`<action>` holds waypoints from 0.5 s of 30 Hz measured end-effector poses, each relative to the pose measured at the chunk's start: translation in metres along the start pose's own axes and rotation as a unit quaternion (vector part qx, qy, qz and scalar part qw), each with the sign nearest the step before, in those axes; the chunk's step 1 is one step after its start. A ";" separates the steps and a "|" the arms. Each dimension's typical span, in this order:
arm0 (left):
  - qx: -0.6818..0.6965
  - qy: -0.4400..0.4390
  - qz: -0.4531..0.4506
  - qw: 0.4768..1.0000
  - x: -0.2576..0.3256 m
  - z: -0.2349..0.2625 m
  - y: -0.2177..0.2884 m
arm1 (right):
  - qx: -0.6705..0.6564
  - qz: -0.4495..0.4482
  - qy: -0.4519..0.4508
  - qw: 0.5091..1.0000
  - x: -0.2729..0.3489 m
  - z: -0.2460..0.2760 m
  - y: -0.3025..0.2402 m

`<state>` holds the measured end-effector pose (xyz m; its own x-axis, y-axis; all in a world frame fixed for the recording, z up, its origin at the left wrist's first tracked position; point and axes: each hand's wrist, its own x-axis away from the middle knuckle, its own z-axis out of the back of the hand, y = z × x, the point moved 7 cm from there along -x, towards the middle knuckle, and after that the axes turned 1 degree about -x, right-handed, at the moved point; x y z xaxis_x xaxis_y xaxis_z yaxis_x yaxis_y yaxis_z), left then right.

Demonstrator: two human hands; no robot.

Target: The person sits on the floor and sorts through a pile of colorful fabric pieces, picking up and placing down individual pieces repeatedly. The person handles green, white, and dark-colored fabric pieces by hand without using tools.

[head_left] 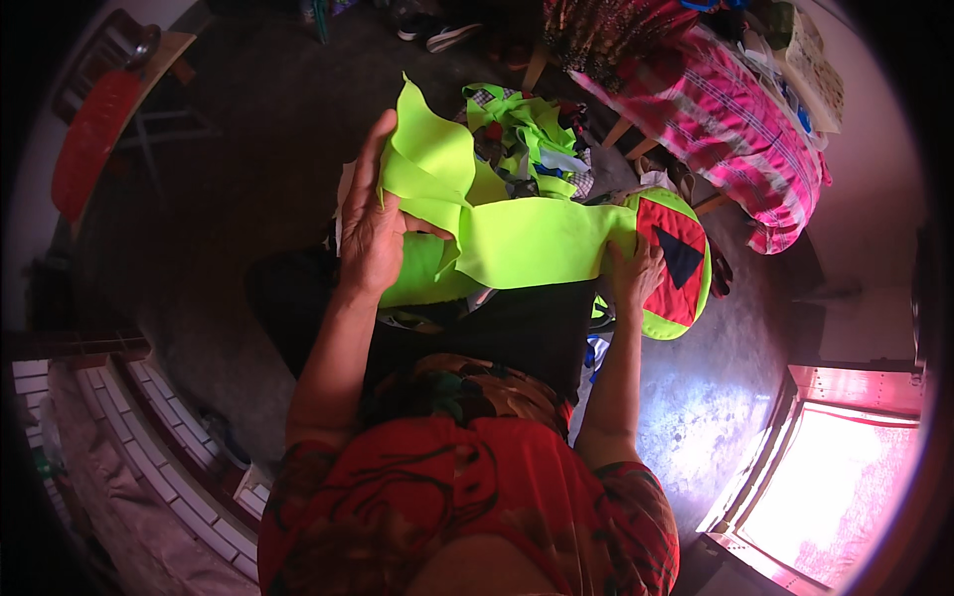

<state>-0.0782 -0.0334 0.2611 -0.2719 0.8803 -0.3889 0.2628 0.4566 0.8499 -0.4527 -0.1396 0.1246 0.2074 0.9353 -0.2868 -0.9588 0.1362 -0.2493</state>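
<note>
A long strip of neon yellow-green fabric [532,241] stretches between my two hands above my lap. My left hand [372,238] grips its folded left part, with the thumb in front and a loose flap standing up beside the fingers. My right hand [638,270] pinches the strip's right end, where it meets a rounded fabric piece [668,222]. That piece has a green rim, a red middle and a dark triangle. More green fabric [422,278] hangs below my left hand. The tips of my right fingers are partly hidden.
Beyond my hands lies a heap of green and checked scraps [527,134]. A pink plaid cloth [735,129] drapes over furniture at the far right. A red rounded object [94,144] is at the far left. Shoes [452,38] lie on the floor, and a bright opening [830,487] glows at lower right.
</note>
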 end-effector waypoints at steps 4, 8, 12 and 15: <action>0.037 -0.026 0.010 0.999 -0.008 -0.006 0.000 | -0.092 0.008 0.043 0.995 -0.009 -0.011 0.011; 0.072 -0.040 0.029 0.996 -0.024 -0.014 -0.004 | -0.193 0.018 0.095 0.977 -0.009 -0.005 0.019; 0.123 -0.087 0.057 0.987 -0.046 -0.024 -0.005 | -0.560 -0.020 0.014 0.828 -0.009 0.017 0.006; 0.156 -0.094 0.054 0.982 -0.062 -0.028 -0.008 | -0.647 -0.036 -0.009 0.761 -0.009 0.038 -0.002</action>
<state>-0.0899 -0.0950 0.2881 -0.0577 0.9207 -0.3859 0.5592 0.3500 0.7515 -0.4599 -0.1354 0.1631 0.2358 0.9468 -0.2191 0.0524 -0.2375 -0.9700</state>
